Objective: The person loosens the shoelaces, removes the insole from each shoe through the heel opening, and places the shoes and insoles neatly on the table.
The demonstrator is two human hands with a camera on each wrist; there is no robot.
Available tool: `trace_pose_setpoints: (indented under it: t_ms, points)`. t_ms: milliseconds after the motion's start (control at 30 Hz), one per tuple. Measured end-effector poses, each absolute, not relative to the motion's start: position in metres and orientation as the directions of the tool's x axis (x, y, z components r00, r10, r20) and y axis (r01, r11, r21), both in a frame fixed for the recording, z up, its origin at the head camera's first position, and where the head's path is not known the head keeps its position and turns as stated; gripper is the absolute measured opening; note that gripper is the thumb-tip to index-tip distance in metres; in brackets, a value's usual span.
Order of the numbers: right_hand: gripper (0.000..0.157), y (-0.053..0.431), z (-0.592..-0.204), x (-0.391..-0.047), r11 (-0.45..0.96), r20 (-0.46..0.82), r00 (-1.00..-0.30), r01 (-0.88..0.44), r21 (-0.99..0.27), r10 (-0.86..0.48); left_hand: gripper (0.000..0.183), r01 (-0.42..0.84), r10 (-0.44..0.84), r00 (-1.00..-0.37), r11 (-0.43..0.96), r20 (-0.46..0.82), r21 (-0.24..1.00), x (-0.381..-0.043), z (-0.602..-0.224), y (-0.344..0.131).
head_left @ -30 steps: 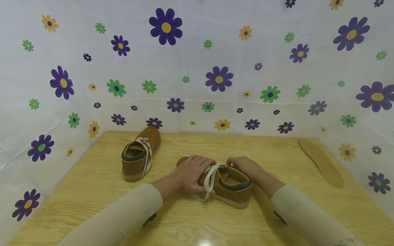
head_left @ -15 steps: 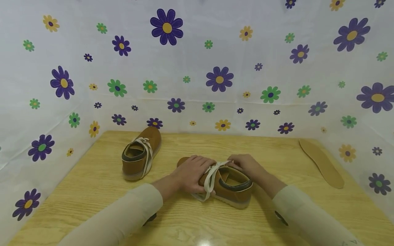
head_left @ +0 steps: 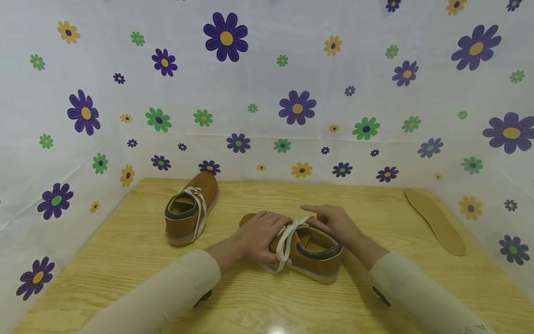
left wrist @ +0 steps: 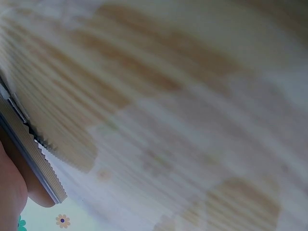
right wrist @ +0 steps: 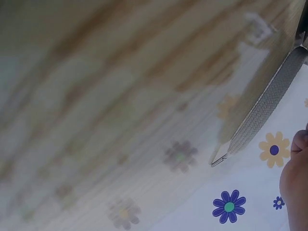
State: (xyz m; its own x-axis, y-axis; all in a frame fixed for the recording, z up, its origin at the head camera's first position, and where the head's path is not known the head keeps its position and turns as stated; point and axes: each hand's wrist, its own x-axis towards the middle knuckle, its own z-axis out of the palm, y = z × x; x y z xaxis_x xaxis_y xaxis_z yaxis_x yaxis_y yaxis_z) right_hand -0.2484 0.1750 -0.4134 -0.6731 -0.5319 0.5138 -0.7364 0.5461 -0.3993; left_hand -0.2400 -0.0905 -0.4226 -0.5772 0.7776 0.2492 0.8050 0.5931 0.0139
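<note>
A brown leather shoe (head_left: 321,268) with cream laces sits at the table's middle, toe to the left, its dark-collared opening to the right. My left hand (head_left: 258,235) grips its front part, fingers over the top and thumb on the near side. The toe and ridged sole (left wrist: 36,151) show in the left wrist view. At the shoe's far side, my right hand (head_left: 335,223) has its index finger straight out to the left. Its other fingers curl at the shoelace (head_left: 306,219), which they seem to pinch. A flat lace (right wrist: 269,103) with a metal tip trails away in the right wrist view.
A second brown shoe (head_left: 179,227) with cream laces stands at the left, toe toward the back. One tan insole (head_left: 434,220) lies along the right side of the wooden table (head_left: 267,304). White flower-printed sheeting (head_left: 258,69) walls the back and both sides.
My right hand has moved slightly up at the shoe's far side, and its index finger has straightened. The lace there now reaches further toward that hand. My left hand and the shoe stay put.
</note>
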Motion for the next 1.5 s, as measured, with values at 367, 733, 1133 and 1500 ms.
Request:
trace_pose_setpoints:
  t_ms: [367,733,1133,1500]
  points:
    - [0.031,0.1772,-0.4128,-0.2461,0.532,0.566,-0.605,-0.787,-0.314,-0.56,0.095,0.807,0.78,-0.575,0.59,0.248,0.013,-0.2389,-0.4219,-0.0902]
    - [0.016,0.178,-0.4129,-0.245,0.585,0.492,-0.662,-0.742,-0.326,-0.565,0.097,0.801,0.777,-0.588,0.598,0.225,0.028,-0.2414,-0.4236,-0.0899]
    - [0.023,0.1761,-0.4151,-0.2475,0.599,0.405,-0.705,-0.709,-0.373,-0.582,0.094,0.815,0.785,-0.567,0.578,0.25,0.032,-0.2413,-0.4238,-0.0908]
    - [0.029,0.1753,-0.4157,-0.2478,0.6,0.404,-0.7,-0.713,-0.363,-0.589,0.094,0.812,0.781,-0.571,0.583,0.251,0.035,-0.2416,-0.4253,-0.0914]
